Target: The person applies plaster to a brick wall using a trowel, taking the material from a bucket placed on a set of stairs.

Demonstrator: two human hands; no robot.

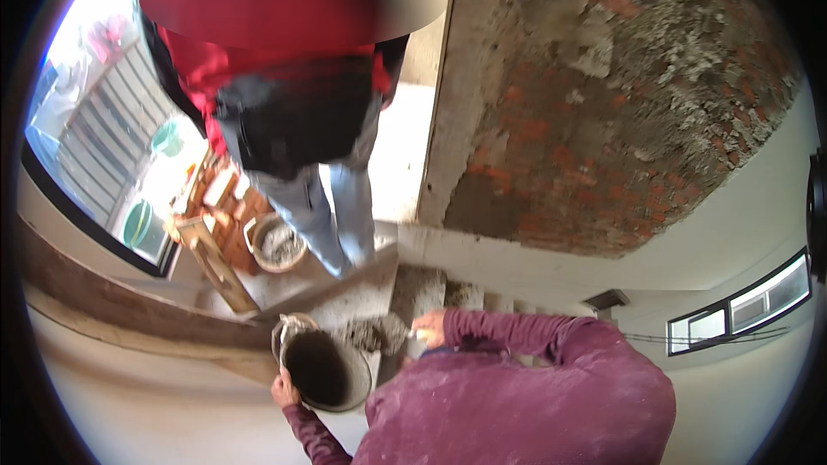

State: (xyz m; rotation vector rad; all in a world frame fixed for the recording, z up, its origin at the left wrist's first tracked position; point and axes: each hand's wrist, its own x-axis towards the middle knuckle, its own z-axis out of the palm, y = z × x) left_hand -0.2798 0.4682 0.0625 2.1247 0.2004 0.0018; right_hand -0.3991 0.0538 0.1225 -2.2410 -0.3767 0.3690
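My left hand (pixel 285 388) grips the rim of a grey bucket (pixel 360 389) on its near left side. The bucket's mouth is turned toward me; its inside is dark, and a pale crust sits on the far rim. Right of the bucket, my right hand (pixel 429 327) is closed round the light handle of a trowel (pixel 416 335). Grey wet mortar (pixel 377 334) lies at the trowel's end, beside the bucket's rim, and hides the blade. Both my arms are in maroon sleeves.
A person in a red jacket (pixel 267 26) and jeans stands ahead. Beside them are a second bucket (pixel 277 244) with grey mix, stacked bricks (pixel 228 194) and a wooden plank (pixel 215 267). Steps (pixel 419 284) lie ahead of my right hand. Half-plastered brick wall (pixel 586 138) rises at right.
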